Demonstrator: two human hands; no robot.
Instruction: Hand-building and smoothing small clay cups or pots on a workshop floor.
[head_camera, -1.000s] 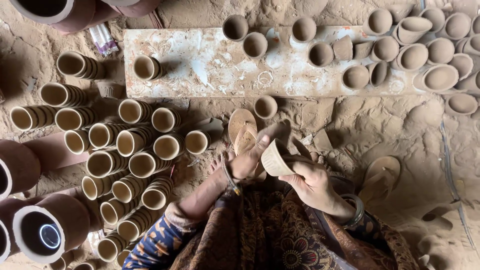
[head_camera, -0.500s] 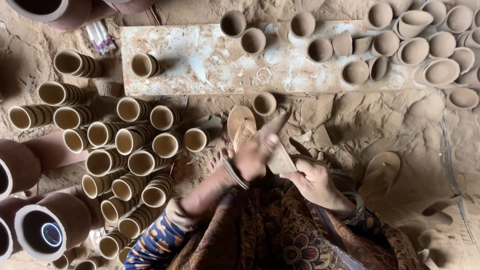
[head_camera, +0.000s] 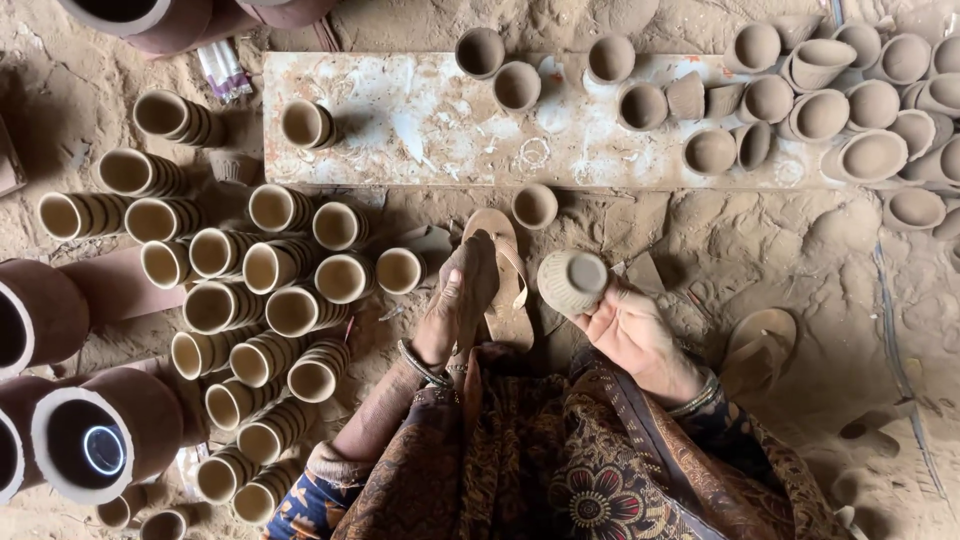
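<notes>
clay cup (head_camera: 572, 281) gripped base-up in right hand (head_camera: 632, 335); left hand (head_camera: 455, 310) open, empty; likely mid-inspection, stacking needs care.

Stacked cups (head_camera: 240, 290) lie on the floor left of the hands; loose cups (head_camera: 800, 100) sit on the board (head_camera: 420, 120) ahead; sandal (head_camera: 755, 345) lies right.

The small cup (head_camera: 571, 281) in the right hand (head_camera: 632, 335) looks like unfired grey-brown clay, matt and finely ridged, as do the stacked cups (head_camera: 262, 300) lying on the dusty, crumbly earth floor (head_camera: 760, 260). The long board (head_camera: 430, 125) is rough and chalky, smeared with pale dried clay. Both wrists wear shiny metal bangles (head_camera: 421, 365), beside soft patterned cloth (head_camera: 560, 460).
</notes>
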